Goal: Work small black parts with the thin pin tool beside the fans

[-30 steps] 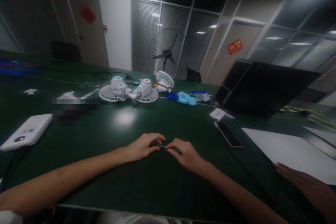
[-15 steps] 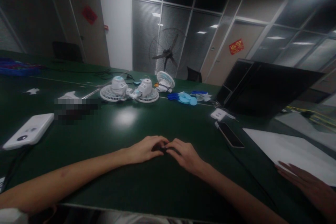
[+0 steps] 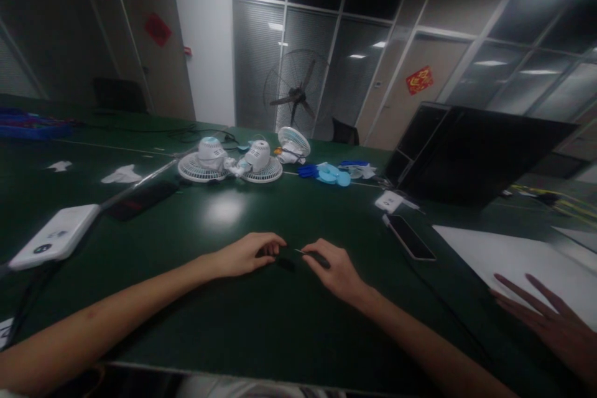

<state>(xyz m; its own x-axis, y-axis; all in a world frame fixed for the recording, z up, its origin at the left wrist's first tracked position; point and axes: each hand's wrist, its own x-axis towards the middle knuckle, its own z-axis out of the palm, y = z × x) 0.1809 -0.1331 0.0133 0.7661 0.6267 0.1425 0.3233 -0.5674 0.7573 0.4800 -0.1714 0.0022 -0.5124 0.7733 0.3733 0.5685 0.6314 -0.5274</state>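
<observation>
My left hand (image 3: 249,255) rests its side on the green table, with thumb and fingers curved but apart and nothing visible between them. My right hand (image 3: 333,267) pinches a thin, pale, needle-like piece (image 3: 298,251) between thumb and forefinger. Its tip points left across the gap towards my left fingertips, not touching them. Beneath the gap a small dark patch (image 3: 286,263) shows on the table; whether it is an object or a shadow I cannot tell. The exact kind of the thin piece is too small and blurred to make out.
White fans (image 3: 261,165) stand further back, beside light-blue round parts (image 3: 333,175). A phone (image 3: 410,237) and a white sheet (image 3: 517,261) lie right, with another person's hand (image 3: 550,311) on the sheet. A white power-bank-like box (image 3: 56,236) is left; a monitor (image 3: 480,155) stands back right.
My hands have drawn apart. The left has moved slightly left and up and its fingers have come off the thin piece, which stays in my right hand. The other person's fingers have spread.
</observation>
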